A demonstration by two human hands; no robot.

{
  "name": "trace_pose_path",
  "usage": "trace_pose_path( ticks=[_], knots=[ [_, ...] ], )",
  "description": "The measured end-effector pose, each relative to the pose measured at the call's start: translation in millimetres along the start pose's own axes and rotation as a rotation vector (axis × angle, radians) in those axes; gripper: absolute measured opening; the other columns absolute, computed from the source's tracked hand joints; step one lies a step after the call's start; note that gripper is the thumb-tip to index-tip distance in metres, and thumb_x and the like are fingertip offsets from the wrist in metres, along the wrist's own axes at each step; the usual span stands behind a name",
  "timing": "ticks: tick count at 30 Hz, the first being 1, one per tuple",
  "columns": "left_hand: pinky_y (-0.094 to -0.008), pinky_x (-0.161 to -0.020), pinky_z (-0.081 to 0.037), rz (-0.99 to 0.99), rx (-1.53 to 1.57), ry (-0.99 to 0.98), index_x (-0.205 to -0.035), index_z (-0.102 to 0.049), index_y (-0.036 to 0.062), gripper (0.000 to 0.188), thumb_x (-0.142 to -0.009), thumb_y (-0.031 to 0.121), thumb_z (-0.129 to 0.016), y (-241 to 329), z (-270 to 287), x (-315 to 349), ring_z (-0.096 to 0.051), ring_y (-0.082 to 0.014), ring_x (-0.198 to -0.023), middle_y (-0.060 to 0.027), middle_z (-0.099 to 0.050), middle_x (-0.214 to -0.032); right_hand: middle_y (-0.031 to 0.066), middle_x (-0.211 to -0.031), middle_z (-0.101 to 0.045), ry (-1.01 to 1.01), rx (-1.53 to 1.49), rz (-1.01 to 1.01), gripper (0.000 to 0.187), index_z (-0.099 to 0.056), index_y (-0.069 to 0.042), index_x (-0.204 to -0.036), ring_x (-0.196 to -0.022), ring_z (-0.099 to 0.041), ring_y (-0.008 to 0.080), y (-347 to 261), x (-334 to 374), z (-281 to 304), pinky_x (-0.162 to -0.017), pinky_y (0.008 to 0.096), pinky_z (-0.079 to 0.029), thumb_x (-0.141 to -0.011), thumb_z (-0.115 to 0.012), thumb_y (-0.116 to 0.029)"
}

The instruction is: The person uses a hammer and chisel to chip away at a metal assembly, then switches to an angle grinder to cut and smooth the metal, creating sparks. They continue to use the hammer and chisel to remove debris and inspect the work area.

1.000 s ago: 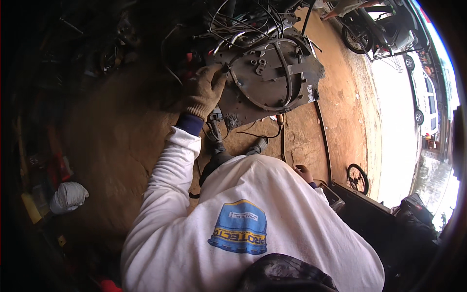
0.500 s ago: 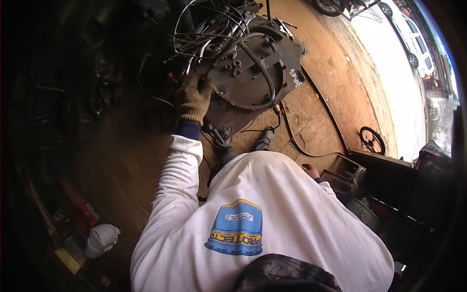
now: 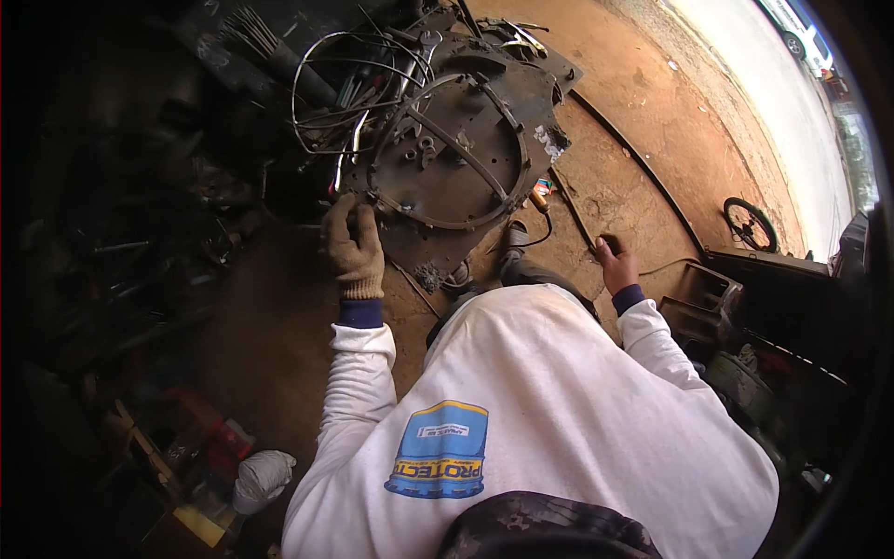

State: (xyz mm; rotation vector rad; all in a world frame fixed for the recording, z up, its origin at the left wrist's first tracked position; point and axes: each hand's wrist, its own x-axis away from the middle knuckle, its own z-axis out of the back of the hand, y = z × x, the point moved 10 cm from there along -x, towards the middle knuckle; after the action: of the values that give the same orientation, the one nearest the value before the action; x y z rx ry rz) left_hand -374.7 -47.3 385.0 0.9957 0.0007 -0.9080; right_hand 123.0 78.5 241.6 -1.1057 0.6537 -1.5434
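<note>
A knitted work glove covers my left hand (image 3: 354, 247), whose thumb and forefinger point up and stand apart. Its fingertips are close to the left rim of a round metal ring (image 3: 456, 224) with a flat crossbar; contact cannot be made out. The ring lies on a dark, rough metal plate table (image 3: 466, 191), with several nuts (image 3: 425, 147) within it. My bare right hand (image 3: 616, 267) is curled closed above the floor, right of my knees. A thin dark hose or rod (image 3: 575, 212) runs up to its fingers; whether they grip it is hidden.
Loops of wire (image 3: 296, 93) and wrenches (image 3: 430, 42) crowd the table's far left. A brown-handled tool (image 3: 538, 199) with a black cable hangs at the right edge. A brown crate (image 3: 697, 303) stands right, a wheel (image 3: 750, 225) beyond it. A white bag (image 3: 264, 480) lies lower left.
My right hand has come forward from beside my body. My left hand has drawn back slightly from the wrench pile, its fingers now clearer. The whole view has shifted.
</note>
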Motion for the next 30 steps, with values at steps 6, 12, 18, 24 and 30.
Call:
trace_pose_path(
  ticks=[6, 12, 18, 24, 30],
  knots=[
    [-0.0363, -0.087, -0.048, -0.277, -0.165, 0.054, -0.109, -0.064, 0.0040, 0.024, -0.086, 0.013, -0.066, 66.7, 8.5, -50.8, -0.059, -0.0255, -0.098, -0.0118, -0.063, -0.106, 0.0060, -0.084, -0.068, -0.066, -0.124, 0.231, 0.025, -0.064, 0.000, -0.102, -0.076, -0.062, 0.0132, -124.6, -66.1, -20.8, -0.068, 0.0267, -0.048, -0.091, -0.065, -0.023],
    [-0.0399, -0.090, -0.048, -0.312, -0.349, -0.073, -0.106, -0.066, 0.0074, 0.023, -0.083, 0.009, -0.062, 99.2, -22.0, -112.5, -0.059, -0.0288, -0.104, -0.0122, -0.063, -0.109, 0.0108, -0.090, -0.066, -0.375, 0.022, 0.736, 0.022, -0.064, -0.002, -0.104, -0.080, -0.063, 0.0203, -295.2, -134.4, -102.2, -0.074, 0.0306, -0.050, -0.089, -0.066, -0.018],
    [-0.0402, -0.093, -0.043, -0.494, -0.626, -0.490, -0.105, -0.067, 0.0148, 0.025, -0.081, 0.018, -0.061, 85.5, -79.4, -144.7, -0.058, -0.0261, -0.104, -0.0075, -0.064, -0.109, 0.0151, -0.109, -0.064, -0.617, 0.570, 1.248, 0.029, -0.064, -0.010, -0.115, -0.101, -0.061, 0.0334, -382.1, -181.1, -249.2, -0.087, 0.0416, -0.050, -0.089, -0.058, -0.023],
    [-0.0421, -0.091, -0.044, -0.276, -0.737, -0.614, -0.107, -0.068, 0.0139, 0.025, -0.086, 0.023, -0.057, 70.6, -87.0, -149.7, -0.059, -0.0319, -0.102, -0.0118, -0.067, -0.102, 0.0106, -0.129, -0.055, -0.668, 0.939, 1.196, 0.035, -0.061, -0.019, -0.122, -0.123, -0.048, 0.0305, -384.1, -211.5, -323.2, -0.103, 0.0437, -0.040, -0.091, -0.054, -0.033],
    [-0.0417, -0.091, -0.045, -0.260, -0.702, -0.546, -0.107, -0.068, 0.0165, 0.024, -0.085, 0.021, -0.058, 69.4, -79.1, -147.8, -0.061, -0.0293, -0.101, -0.0083, -0.068, -0.100, 0.0113, -0.128, -0.055, -0.848, 1.054, 1.295, 0.036, -0.062, -0.020, -0.122, -0.118, -0.053, 0.0305, -388.0, -202.7, -341.3, -0.101, 0.0431, -0.043, -0.093, -0.049, -0.035]
  ],
)
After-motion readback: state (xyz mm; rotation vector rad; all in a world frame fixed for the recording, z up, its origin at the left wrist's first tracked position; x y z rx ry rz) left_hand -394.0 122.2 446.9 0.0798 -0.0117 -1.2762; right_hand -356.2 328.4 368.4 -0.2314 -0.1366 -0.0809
